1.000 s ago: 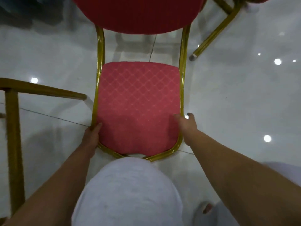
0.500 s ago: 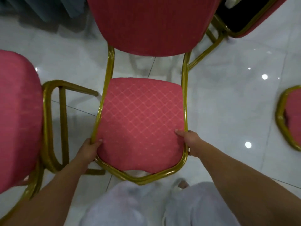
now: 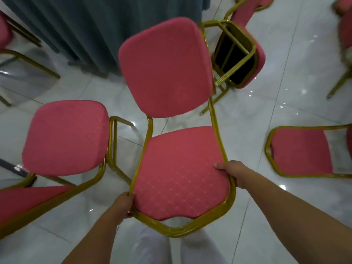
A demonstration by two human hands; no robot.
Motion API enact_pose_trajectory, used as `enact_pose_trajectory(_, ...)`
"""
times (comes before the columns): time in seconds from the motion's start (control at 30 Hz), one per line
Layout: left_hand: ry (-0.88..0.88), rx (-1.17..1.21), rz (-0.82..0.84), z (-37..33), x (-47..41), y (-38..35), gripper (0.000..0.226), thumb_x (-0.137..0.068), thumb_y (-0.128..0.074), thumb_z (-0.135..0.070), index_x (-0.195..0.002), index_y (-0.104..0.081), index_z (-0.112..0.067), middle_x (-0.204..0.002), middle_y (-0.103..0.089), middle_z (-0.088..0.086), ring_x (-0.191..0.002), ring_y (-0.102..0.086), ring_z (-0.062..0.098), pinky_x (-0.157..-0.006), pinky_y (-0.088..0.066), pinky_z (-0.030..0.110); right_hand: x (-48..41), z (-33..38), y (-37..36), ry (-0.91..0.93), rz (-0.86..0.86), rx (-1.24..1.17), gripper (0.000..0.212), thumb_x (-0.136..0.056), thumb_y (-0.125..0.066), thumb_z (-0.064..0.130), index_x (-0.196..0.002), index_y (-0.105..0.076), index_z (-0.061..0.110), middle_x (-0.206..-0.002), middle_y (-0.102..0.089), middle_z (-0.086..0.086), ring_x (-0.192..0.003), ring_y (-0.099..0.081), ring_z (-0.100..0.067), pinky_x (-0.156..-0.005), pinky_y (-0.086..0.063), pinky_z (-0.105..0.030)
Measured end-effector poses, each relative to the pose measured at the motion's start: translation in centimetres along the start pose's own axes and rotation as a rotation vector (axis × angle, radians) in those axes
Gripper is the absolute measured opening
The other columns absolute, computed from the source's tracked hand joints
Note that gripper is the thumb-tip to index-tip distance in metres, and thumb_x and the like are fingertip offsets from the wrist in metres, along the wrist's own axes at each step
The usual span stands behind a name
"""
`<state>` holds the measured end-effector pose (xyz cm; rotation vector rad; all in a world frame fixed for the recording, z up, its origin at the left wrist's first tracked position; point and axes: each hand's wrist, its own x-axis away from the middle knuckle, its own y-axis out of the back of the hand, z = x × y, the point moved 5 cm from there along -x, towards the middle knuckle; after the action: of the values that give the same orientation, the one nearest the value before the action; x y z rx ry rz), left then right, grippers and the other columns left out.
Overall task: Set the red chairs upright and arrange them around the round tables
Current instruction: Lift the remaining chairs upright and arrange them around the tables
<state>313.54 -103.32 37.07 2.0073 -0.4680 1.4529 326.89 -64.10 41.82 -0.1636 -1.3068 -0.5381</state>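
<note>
Tiled floor (image 3: pixel 285 103): red chairs scattered; overturned chair (image 3: pixel 240 54) by far edge.
Draped table (image 3: pixel 114 25): far edge.
Held red chair (image 3: pixel 179 174): upright, centre; to be kept level, backrest clear of neighbours.
Left hand (image 3: pixel 122 204), right hand (image 3: pixel 235 175): fingers curled round the seat frame.

A glossy white tiled floor (image 3: pixel 285 73) fills the room, crossed by thin dark grout lines (image 3: pixel 273 109) running at angles. Small bright spots of reflected light (image 3: pixel 282 186) glint on the tiles. At the top, a pleated grey-blue cloth drape (image 3: pixel 95 25) hangs down to the floor
</note>
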Motion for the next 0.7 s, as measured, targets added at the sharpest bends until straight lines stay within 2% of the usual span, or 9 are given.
enact_pose_trajectory(0.07,0.030,0.063,0.020,1.1,3.6,-0.3,0.029,-0.106,-0.042,-0.028,-0.122,-0.055,-0.008,-0.103,-0.059,0.015,-0.089,-0.056,0.030,-0.073,-0.052,0.043,2.5,-0.5,1.5,0.008,0.023,-0.028,0.038,-0.082,-0.080,0.020,-0.111,-0.063,0.001,-0.100,-0.074,-0.020,-0.088,-0.073,-0.038,-0.080,-0.060,-0.052)
enact_pose_trajectory(0.17,0.028,0.157,0.074,2.1,8.1,-0.1,0.025,-0.104,-0.048,-0.028,-0.117,-0.059,-0.009,-0.101,-0.065,0.015,-0.090,-0.062,0.031,-0.075,-0.055,0.042,5.0,-2.7,3.1,0.005,0.054,-0.093,0.031,-0.088,-0.073,0.015,-0.115,-0.063,0.004,-0.103,-0.073,-0.020,-0.092,-0.072,-0.039,-0.078,-0.060,-0.050)
enact_pose_trajectory(0.3,-0.018,0.197,0.095,1.7,12.8,0.7,0.022,-0.102,-0.053,-0.027,-0.109,-0.062,-0.008,-0.096,-0.073,0.011,-0.091,-0.067,0.026,-0.065,-0.056,0.035,7.8,-5.9,3.7,0.017,0.067,-0.145,0.025,-0.092,-0.060,0.007,-0.117,-0.061,0.009,-0.104,-0.072,-0.019,-0.092,-0.071,-0.038,-0.071,-0.060,-0.048)
enact_pose_trajectory(0.37,-0.003,0.223,0.062,1.7,14.6,1.2,0.020,-0.101,-0.054,-0.024,-0.106,-0.061,-0.006,-0.094,-0.071,0.011,-0.088,-0.066,0.024,-0.064,-0.055,0.035,9.5,-6.9,3.3,0.059,0.071,-0.177,0.031,-0.092,-0.055,0.003,-0.121,-0.061,0.012,-0.108,-0.072,-0.018,-0.096,-0.070,-0.038,-0.076,-0.060,-0.051)
enact_pose_trajectory(0.43,0.014,0.245,0.047,1.9,16.1,1.5,0.018,-0.101,-0.055,-0.021,-0.103,-0.060,-0.004,-0.088,-0.069,0.013,-0.082,-0.065,0.024,-0.062,-0.055,0.036,11.2,-7.6,2.9,0.089,0.059,-0.235,0.035,-0.091,-0.052,0.001,-0.123,-0.060,0.011,-0.110,-0.071,-0.018,-0.096,-0.069,-0.038,-0.072,-0.060,-0.047)
enact_pose_trajectory(0.5,-0.004,0.257,0.060,2.1,17.2,1.6,0.018,-0.102,-0.053,-0.020,-0.102,-0.060,-0.004,-0.079,-0.069,0.012,-0.076,-0.064,0.023,-0.058,-0.055,0.034,12.8,-7.7,2.8,0.132,0.042,-0.296,0.039,-0.089,-0.050,-0.001,-0.127,-0.058,0.005,-0.108,-0.069,-0.017,-0.090,-0.068,-0.036,-0.068,-0.058,-0.042)
enact_pose_trajectory(0.57,-0.062,0.329,0.067,1.6,18.3,1.8,0.016,-0.102,-0.053,-0.021,-0.103,-0.060,-0.006,-0.077,-0.068,0.009,-0.072,-0.062,0.019,-0.053,-0.054,0.030,14.7,-6.7,2.8,0.212,0.033,-0.387,0.050,-0.088,-0.051,-0.004,-0.137,-0.046,0.002,-0.104,-0.065,-0.015,-0.081,-0.065,-0.031,-0.061,-0.057,-0.038)
enact_pose_trajectory(0.63,-0.119,0.407,0.058,0.6,19.7,2.1,0.014,-0.100,-0.055,-0.021,-0.099,-0.059,-0.008,-0.072,-0.064,0.007,-0.066,-0.058,0.016,-0.045,-0.053,0.025,17.1,-4.8,2.9,0.294,0.044,-0.511,0.066,-0.088,-0.055,-0.005,-0.148,-0.035,0.014,-0.111,-0.058,-0.013,-0.085,-0.063,-0.029,-0.057,-0.056,-0.037)
enact_pose_trajectory(0.7,-0.173,0.471,0.060,-0.2,21.4,2.3,0.015,-0.099,-0.058,-0.021,-0.093,-0.059,-0.007,-0.059,-0.058,0.005,-0.056,-0.054,0.015,-0.045,-0.055,0.026,20.0,-3.0,2.5,0.389,0.110,-0.502,0.075,-0.090,-0.063,0.005,-0.153,-0.028,0.025,-0.116,-0.054,-0.012,-0.095,-0.061,-0.029,-0.072,-0.058,-0.046)
